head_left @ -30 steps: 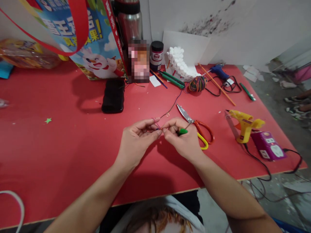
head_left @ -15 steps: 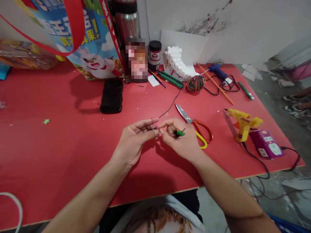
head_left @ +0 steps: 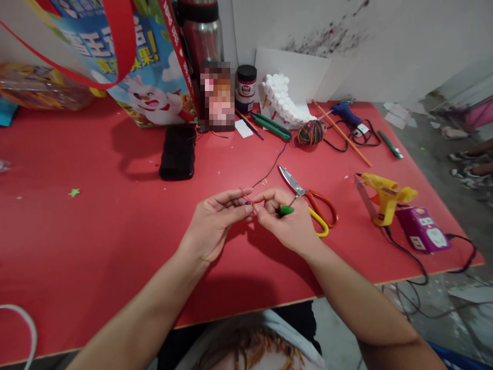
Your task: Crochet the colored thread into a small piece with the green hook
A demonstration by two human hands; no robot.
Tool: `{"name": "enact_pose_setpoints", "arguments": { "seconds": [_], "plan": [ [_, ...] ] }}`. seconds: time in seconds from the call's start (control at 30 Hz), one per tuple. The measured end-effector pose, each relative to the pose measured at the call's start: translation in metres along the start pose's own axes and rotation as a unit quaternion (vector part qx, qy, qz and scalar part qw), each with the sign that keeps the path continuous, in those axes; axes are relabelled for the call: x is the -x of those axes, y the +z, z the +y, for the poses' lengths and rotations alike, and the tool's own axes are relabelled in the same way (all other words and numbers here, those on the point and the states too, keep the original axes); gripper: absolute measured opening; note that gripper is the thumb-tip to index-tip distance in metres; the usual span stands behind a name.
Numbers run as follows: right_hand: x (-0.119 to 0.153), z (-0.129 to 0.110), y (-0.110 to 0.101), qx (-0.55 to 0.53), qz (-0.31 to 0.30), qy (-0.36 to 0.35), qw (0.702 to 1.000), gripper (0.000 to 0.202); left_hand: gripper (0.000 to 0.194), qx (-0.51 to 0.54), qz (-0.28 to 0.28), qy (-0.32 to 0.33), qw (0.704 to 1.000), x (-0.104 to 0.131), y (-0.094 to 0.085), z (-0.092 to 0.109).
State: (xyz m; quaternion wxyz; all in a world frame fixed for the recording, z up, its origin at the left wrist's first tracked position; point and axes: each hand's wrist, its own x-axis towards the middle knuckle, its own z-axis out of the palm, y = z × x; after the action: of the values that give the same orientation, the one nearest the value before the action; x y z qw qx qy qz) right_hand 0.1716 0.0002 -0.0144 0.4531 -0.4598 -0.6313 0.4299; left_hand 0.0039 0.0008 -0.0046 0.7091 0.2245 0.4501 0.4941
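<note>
My left hand and my right hand meet at the fingertips over the red table. Thin coloured yarn is pinched between the left thumb and fingers, and the right thumb and index finger grip it from the other side. A small green item with a thin stem is also tucked in the right palm; what it is cannot be made out. Dark yarn runs from near the fingers back to a multicoloured yarn ball. Scissors with red and yellow handles lie partly behind the right hand.
A black phone lies at the back left, before a printed bag. Behind are a green cutter and a white bumpy model. A yellow glue gun and purple power block are on the right.
The stem of the green item in my right hand has tilted more upright. Both hands keep nearly the same place and grip.
</note>
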Motion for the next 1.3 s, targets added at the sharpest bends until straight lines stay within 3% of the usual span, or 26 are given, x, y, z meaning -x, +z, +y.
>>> {"name": "enact_pose_setpoints", "arguments": {
  "seconds": [0.43,0.57,0.8,0.93,1.03,1.13,1.23,1.3],
  "plan": [
    [-0.002,0.001,0.001,0.076,0.004,-0.043,0.996,0.005,0.037,-0.018,0.006,0.03,0.999,0.001,0.002,-0.005],
    [-0.001,0.002,0.001,0.142,-0.003,-0.078,0.987,0.007,0.037,-0.027,0.005,0.027,0.999,-0.002,-0.001,-0.008],
    [-0.002,0.006,-0.004,0.269,-0.012,-0.169,0.948,0.011,0.033,-0.038,-0.006,0.0,0.999,-0.003,-0.004,-0.007],
    [-0.003,0.007,-0.007,0.34,0.016,-0.254,0.905,0.01,0.025,-0.052,-0.004,-0.011,0.999,-0.002,-0.004,-0.005],
    [-0.004,0.007,-0.008,0.379,0.007,-0.274,0.884,0.011,0.022,-0.057,0.012,-0.011,0.998,-0.001,-0.003,-0.005],
    [-0.003,0.006,-0.009,0.371,0.001,-0.241,0.897,0.012,0.024,-0.044,0.028,-0.026,0.998,0.001,0.0,-0.004],
    [-0.001,0.002,-0.009,0.281,0.001,-0.158,0.947,0.009,0.024,-0.015,0.024,-0.03,0.999,0.0,0.001,-0.003],
    [-0.003,-0.001,-0.011,0.158,0.036,-0.09,0.983,0.015,0.022,0.012,0.021,-0.043,0.999,-0.002,0.001,-0.001]
  ]
}}
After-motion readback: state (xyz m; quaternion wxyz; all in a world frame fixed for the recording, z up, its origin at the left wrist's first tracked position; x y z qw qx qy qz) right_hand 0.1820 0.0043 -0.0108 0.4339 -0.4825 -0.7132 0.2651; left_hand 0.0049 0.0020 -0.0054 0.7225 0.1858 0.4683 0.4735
